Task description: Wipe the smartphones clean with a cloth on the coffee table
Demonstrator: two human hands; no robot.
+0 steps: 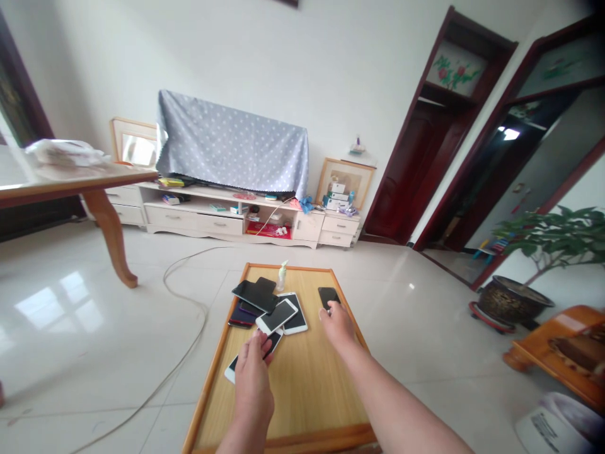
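Note:
My right hand (338, 323) reaches to the right side of a small wooden table (302, 403). Its thumb and fingers close on the near end of a black smartphone (329, 294). My left hand (254, 366) hovers at the left, fingers loosely curled and apart, over a white-edged smartphone (231, 371) that it partly covers. Just beyond its fingertips a white smartphone (278, 316) lies at a slant, overlapping a larger white one (297, 321). A black smartphone (255, 296) tops a loose pile of several dark phones at the far left.
A small pump bottle (282, 276) stands at the table's far edge. A cable (207, 315) snakes across the floor on the left. Beyond are a low white cabinet (179, 217) and a larger table (106, 227); a potted plant (513, 301) and bucket (543, 429) stand right.

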